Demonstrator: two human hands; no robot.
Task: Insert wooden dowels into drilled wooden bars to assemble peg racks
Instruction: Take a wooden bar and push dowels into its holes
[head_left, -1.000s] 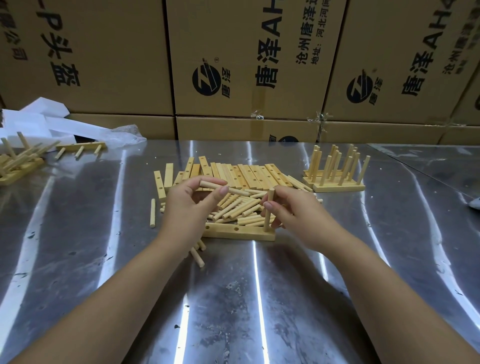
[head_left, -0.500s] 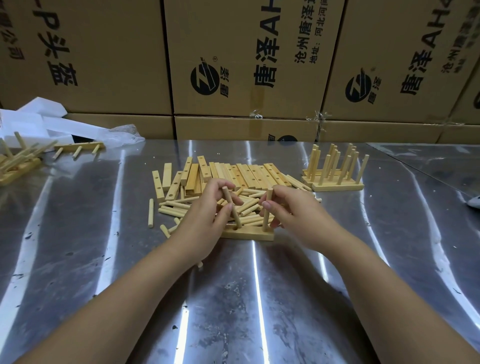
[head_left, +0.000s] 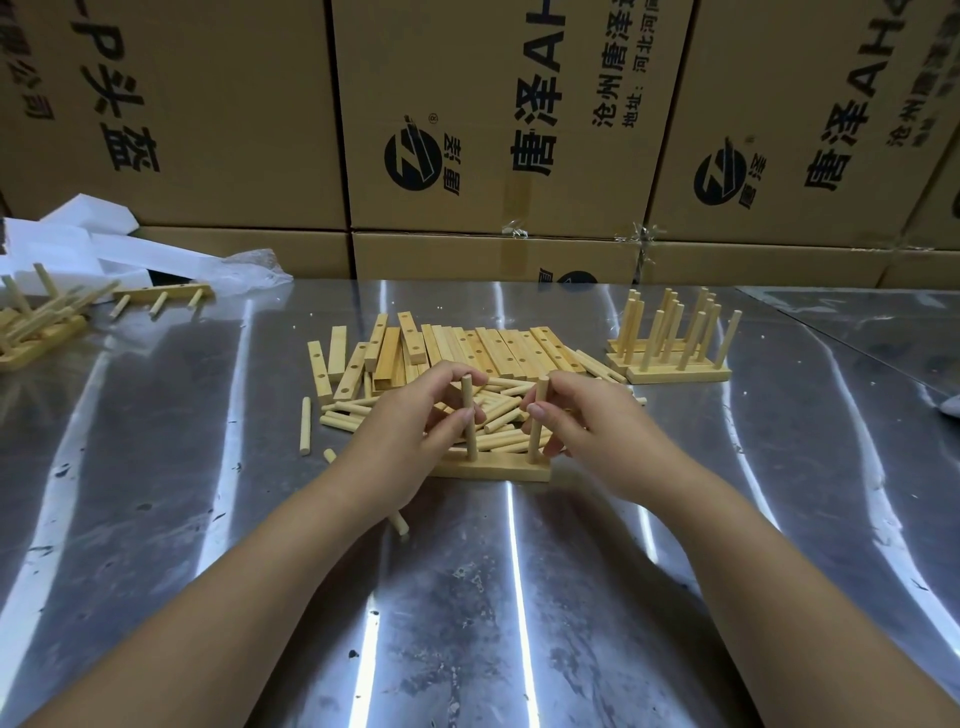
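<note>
Both hands (head_left: 395, 441) (head_left: 592, 436) pinch upright dowels (head_left: 470, 441) (head_left: 541, 391) standing in the bar (head_left: 493, 471) between them.

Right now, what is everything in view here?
cardboard boxes: several, brown, behind the table
metal table: one, silver, under everything
white packing: heap, far left
finished racks: several, pale wood, right and far left
drilled bars: many, pale wood, centre pile
loose dowels: many, pale wood, before the bars
bar in work: one, pale wood, nearest
left dowel: one, upright in it
right dowel: one, upright in it
left hand: pinches left dowel
right hand: pinches right dowel
</note>
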